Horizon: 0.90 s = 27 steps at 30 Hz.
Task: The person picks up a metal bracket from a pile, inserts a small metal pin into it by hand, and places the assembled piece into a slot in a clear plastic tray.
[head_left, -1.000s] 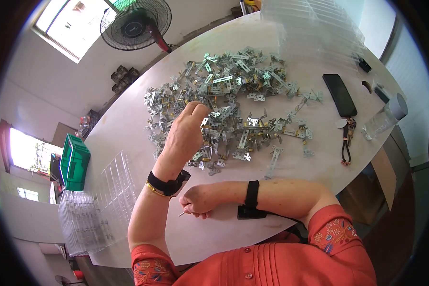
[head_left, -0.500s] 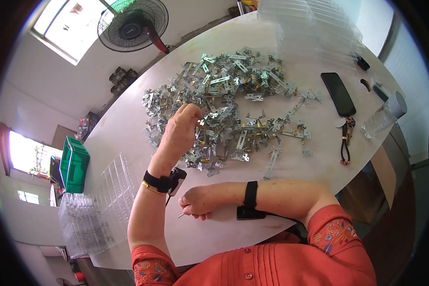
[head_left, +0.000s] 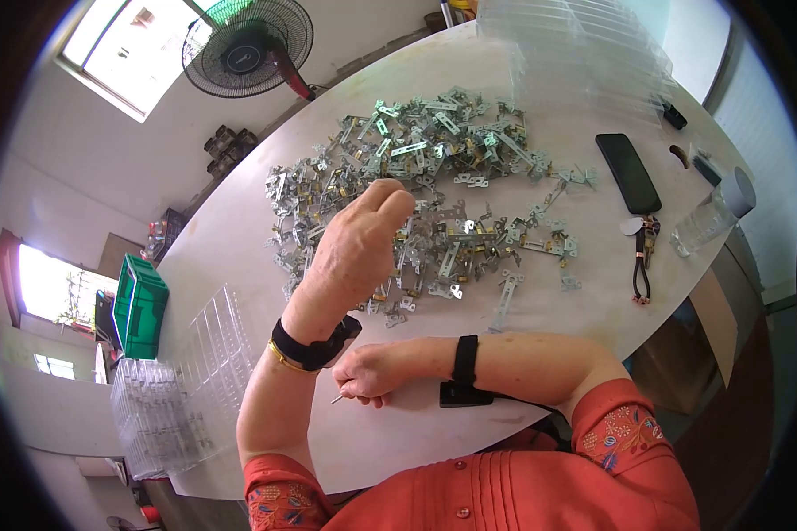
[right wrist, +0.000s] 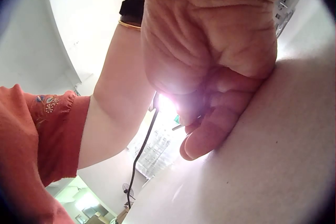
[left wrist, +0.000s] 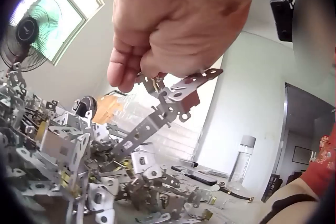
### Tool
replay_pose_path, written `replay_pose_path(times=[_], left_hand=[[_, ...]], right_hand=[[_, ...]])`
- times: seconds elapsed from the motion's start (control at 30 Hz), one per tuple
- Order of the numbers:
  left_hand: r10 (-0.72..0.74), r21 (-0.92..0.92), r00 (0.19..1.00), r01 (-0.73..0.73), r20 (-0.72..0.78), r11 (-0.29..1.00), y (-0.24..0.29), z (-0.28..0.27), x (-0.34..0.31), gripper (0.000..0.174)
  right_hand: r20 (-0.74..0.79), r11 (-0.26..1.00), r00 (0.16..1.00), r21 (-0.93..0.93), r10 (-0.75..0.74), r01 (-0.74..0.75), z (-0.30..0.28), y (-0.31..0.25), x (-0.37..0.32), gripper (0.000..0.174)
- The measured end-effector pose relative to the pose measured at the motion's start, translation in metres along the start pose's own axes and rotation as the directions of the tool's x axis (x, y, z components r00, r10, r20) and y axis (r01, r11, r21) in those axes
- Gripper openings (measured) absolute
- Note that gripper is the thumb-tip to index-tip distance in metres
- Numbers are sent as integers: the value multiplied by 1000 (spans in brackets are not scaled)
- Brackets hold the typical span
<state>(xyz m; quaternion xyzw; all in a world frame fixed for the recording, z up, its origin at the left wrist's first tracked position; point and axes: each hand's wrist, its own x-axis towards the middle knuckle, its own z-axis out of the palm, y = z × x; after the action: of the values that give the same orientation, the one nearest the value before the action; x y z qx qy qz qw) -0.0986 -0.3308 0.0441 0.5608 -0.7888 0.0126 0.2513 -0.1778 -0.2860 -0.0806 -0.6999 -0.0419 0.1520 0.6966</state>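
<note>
My left hand (head_left: 354, 243) is over the left part of a heap of metal brackets (head_left: 452, 133). In the left wrist view this hand (left wrist: 184, 24) pinches a metal bracket (left wrist: 168, 103) with punched holes, whose long strip slants down to the heap below. From above, the back of the hand hides the held bracket. Close to the table's front edge, my right hand (head_left: 367, 372) rests on the tabletop with curled fingers. It grips a thin metal rod (head_left: 336, 399), only the tip of which sticks out; the rest is hidden in the fist (right wrist: 210, 77).
Clear plastic trays (head_left: 155, 416) are stacked at the left, and more clear trays (head_left: 576, 62) stand at the far right. A phone (head_left: 629, 173), keys on a strap (head_left: 644, 265) and a bottle (head_left: 715, 212) lie on the right side. A green crate (head_left: 140, 305) is beyond the left edge.
My left hand dipped into the heap half a second ago and has since lifted and shifted right, with a bracket in its fingers. The right hand has stayed in place with the rod.
</note>
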Motion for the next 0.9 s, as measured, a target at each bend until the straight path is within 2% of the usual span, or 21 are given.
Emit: replay_pose_path(times=[0.1, 0.2, 0.27, 0.3, 0.37, 0.5, 0.57, 0.6, 0.67, 0.7, 0.77, 0.8, 0.87, 0.9], left_hand=[[-19, 20, 999, 18, 50, 1000, -14, 0, -3, 25], [-21, -66, 999, 23, 28, 998, -17, -3, -6, 25], [12, -74, 991, -2, 132, 997, -7, -13, -7, 24], [10, -74, 991, 0, 133, 997, -4, -16, -6, 24], [41, 32, 973, -49, 227, 998, 0, -19, -6, 24], [53, 76, 974, -72, 221, 994, -3, -14, -8, 24], [-10, 61, 998, 6, 68, 998, -6, -7, -12, 28], [-9, 61, 998, 5, 68, 998, -6, -7, -13, 28], [-190, 8, 977, 190, 93, 982, -6, -9, -16, 32], [-191, 9, 977, 191, 93, 982, -6, -8, -20, 32], [-319, -126, 948, 315, -8, 941, -7, -4, -31, 36], [-317, -126, 948, 314, -3, 941, -5, -5, -35, 36], [-462, -171, 887, 453, -12, 875, 1, -8, -46, 30], [-463, -170, 886, 455, -10, 874, 2, -10, -52, 30]], right_hand=[[2, 1000, 1000, -23, 5, -5, 0, 0, 2, 21], [3, 1000, 1000, -21, 3, -3, -1, 1, 0, 21], [4, 1000, 1000, -1, 6, -6, -1, 1, 0, 21], [5, 1000, 1000, -24, 17, -17, -1, 0, 1, 21], [11, 999, 1000, -45, 28, -27, 0, 0, 2, 22], [1, 1000, 1000, -27, 7, -7, -1, -3, -2, 22], [-7, 1000, 1000, -14, 9, -9, -1, -2, -3, 22], [-10, 1000, 1000, 1, 6, -6, 0, -1, -3, 22], [-12, 1000, 1000, 16, 3, -3, 0, -1, -2, 22], [-11, 1000, 1000, -11, 1, -2, 0, -2, -2, 23], [-16, 999, 1000, -38, -3, 2, -1, -5, -4, 24], [-15, 999, 1000, -45, -1, 1, -1, -7, -5, 25], [-10, 999, 1000, -49, -1, 0, 0, -7, -4, 26], [-2, 999, 1000, -42, 10, -11, 0, -6, -1, 25]])
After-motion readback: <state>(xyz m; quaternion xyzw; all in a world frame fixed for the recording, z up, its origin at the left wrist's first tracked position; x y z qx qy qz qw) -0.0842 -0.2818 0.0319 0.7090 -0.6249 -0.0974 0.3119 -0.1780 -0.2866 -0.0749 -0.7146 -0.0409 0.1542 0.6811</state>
